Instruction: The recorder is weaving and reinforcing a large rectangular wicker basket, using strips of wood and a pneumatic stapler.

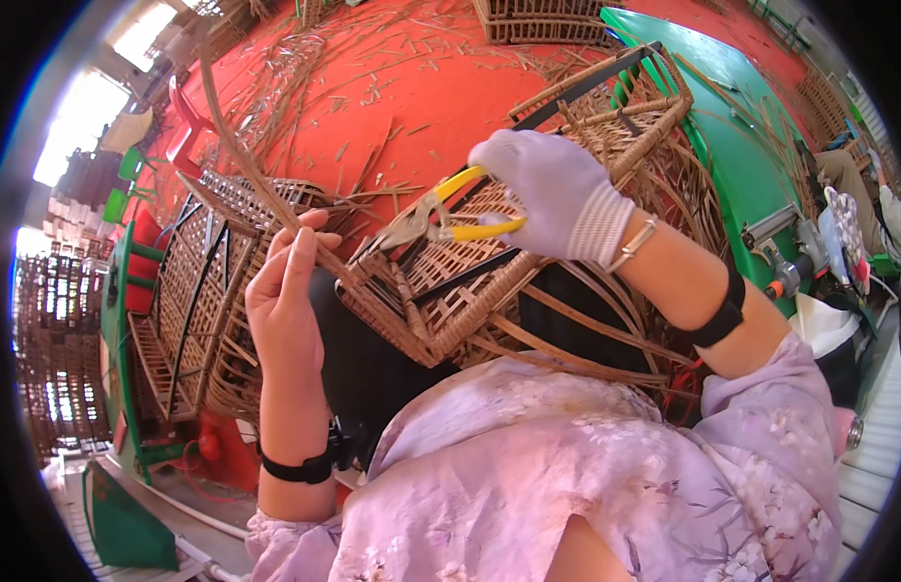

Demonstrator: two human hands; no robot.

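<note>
My right hand, in a pale lilac glove, grips yellow-handled shears. Their handles are spread apart, and the metal jaws point left at the rim of a woven basket across my lap. Dark straps cross this basket's brown weave. Bare, my left hand is closed with fingertips around a long flat wicker strip, which rises toward the upper left. The jaws are just right of these fingers; whether they touch the strip cannot be made out.
Another woven basket stands at my left, by a green frame. Cut strips litter the red floor. To the right is a green tabletop with a metal tool. Part of another person shows at the far right.
</note>
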